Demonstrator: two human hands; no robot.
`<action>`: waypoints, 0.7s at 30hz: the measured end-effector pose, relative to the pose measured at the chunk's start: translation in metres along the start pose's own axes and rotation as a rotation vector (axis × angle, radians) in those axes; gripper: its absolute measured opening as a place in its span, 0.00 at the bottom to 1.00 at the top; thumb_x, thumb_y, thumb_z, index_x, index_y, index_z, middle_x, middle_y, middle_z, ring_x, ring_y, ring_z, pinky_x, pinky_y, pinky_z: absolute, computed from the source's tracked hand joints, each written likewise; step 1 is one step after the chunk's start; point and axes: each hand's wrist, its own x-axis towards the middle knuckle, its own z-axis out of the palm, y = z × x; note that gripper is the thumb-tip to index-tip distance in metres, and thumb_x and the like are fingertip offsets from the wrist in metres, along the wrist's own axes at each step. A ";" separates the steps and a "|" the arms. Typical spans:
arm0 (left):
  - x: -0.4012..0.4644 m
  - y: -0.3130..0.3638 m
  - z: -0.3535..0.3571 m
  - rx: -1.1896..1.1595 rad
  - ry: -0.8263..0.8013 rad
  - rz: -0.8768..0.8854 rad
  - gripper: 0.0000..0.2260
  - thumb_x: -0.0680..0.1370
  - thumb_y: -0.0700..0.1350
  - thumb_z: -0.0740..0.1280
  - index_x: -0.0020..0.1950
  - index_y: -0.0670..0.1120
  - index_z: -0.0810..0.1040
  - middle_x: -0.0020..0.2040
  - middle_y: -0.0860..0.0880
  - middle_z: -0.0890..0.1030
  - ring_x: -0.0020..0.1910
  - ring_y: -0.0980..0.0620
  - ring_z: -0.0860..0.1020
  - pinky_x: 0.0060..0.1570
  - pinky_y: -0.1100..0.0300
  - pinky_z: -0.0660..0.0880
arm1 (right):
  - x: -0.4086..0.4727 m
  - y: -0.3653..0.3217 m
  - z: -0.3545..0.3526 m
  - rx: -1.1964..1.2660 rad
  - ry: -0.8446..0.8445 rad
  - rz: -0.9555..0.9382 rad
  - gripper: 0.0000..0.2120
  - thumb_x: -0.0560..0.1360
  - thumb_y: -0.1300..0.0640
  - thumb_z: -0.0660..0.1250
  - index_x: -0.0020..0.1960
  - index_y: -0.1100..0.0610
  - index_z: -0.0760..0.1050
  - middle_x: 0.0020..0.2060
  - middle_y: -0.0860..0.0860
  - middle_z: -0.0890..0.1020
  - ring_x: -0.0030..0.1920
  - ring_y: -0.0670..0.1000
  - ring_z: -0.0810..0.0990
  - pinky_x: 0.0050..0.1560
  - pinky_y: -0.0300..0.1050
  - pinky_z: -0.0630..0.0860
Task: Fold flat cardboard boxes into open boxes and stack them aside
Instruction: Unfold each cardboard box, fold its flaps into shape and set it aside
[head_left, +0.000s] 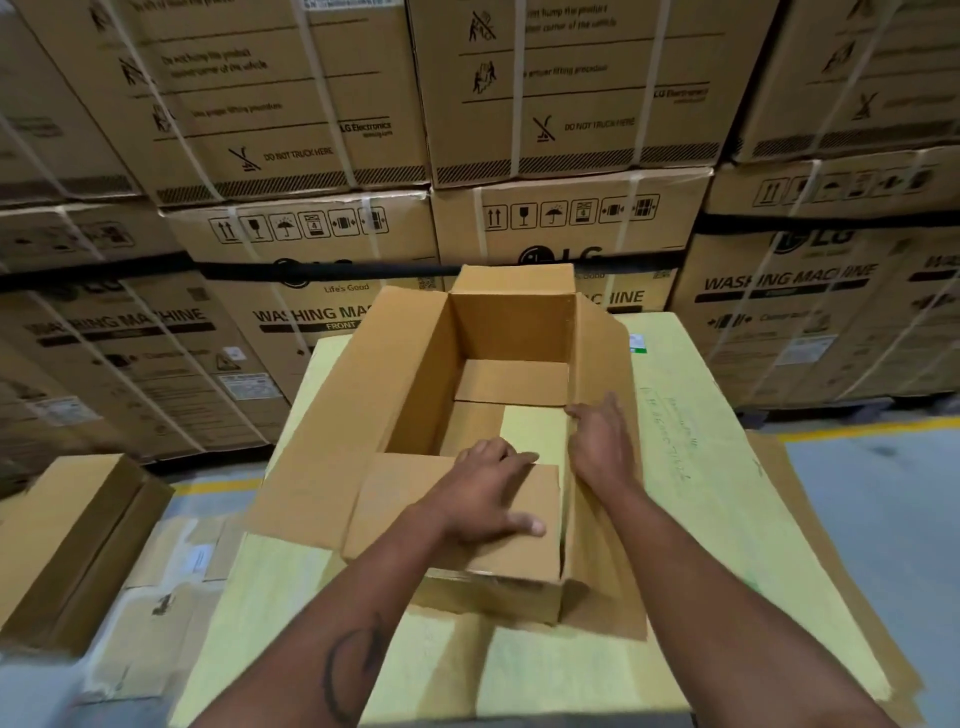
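Observation:
A brown cardboard box (415, 374) stands opened up on a pile of yellowish flat sheets (696, 447), its top flaps spread outward. Through a gap in its bottom the yellow sheet below shows. My left hand (485, 493) lies on the near flap, which is tipped inward, with the fingers curled over the flap's far edge and the thumb flat on top. My right hand (602, 441) rests with straight fingers against the top edge of the right wall, beside the right flap.
Strapped washing machine cartons (566, 130) form a wall behind the pile. A closed brown box (67, 540) lies at the left on flat cardboard on the floor. Grey floor with a yellow line (872, 431) shows at the right.

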 end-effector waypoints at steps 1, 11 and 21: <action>0.004 0.003 0.001 0.043 0.001 -0.006 0.46 0.70 0.75 0.68 0.82 0.57 0.59 0.74 0.48 0.68 0.73 0.46 0.63 0.71 0.46 0.63 | -0.010 -0.007 0.002 0.067 -0.003 0.067 0.20 0.81 0.58 0.61 0.73 0.49 0.75 0.74 0.59 0.70 0.70 0.62 0.73 0.66 0.57 0.76; -0.029 0.021 -0.029 -0.020 0.528 0.085 0.29 0.62 0.65 0.81 0.55 0.51 0.80 0.50 0.57 0.76 0.48 0.56 0.71 0.44 0.57 0.72 | -0.028 0.004 -0.013 0.478 -0.272 0.115 0.28 0.81 0.54 0.70 0.77 0.46 0.64 0.73 0.51 0.74 0.70 0.58 0.75 0.63 0.50 0.73; -0.125 0.089 0.010 -0.141 0.442 0.150 0.22 0.82 0.68 0.60 0.42 0.52 0.79 0.41 0.58 0.78 0.40 0.58 0.74 0.37 0.55 0.75 | -0.007 0.003 -0.004 0.428 -0.180 0.098 0.32 0.81 0.70 0.58 0.80 0.49 0.61 0.64 0.55 0.81 0.57 0.56 0.82 0.47 0.43 0.77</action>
